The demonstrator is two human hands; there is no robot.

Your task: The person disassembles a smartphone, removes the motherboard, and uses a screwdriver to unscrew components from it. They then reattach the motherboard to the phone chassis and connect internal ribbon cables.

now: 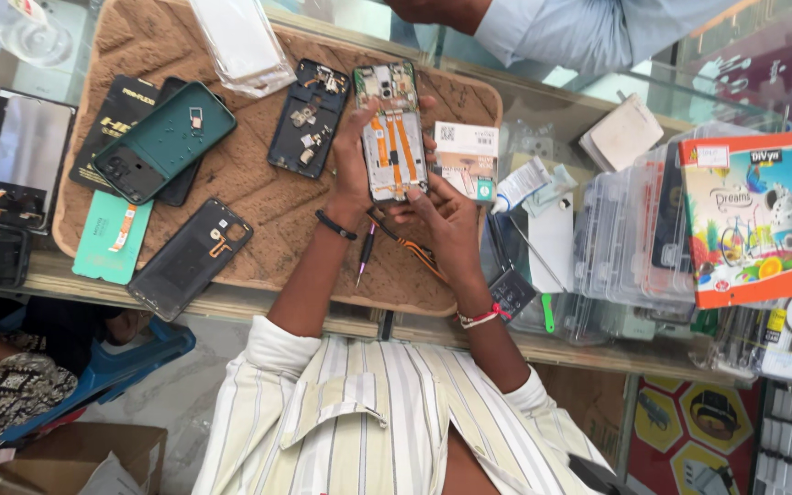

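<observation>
Here, the opened phone (392, 136) is clamped between both hands above the brown mat (268, 202): left hand (356, 156) wraps its edge, right hand (444, 213) pinches the lower end. Light, rigid, but fragile with exposed orange ribbon cables; best held by the frame edges. Dark back covers (190, 257) lie left of the left hand.

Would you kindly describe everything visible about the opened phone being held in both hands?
The opened phone is a slim rectangular body with its back cover off, showing a grey metal-looking inner frame, two orange ribbon cables running lengthwise and small boards at the far end. It is held above the brown mat, long axis pointing away from the person. The left hand grips its left edge; the right hand has fingers at its near end.
</observation>
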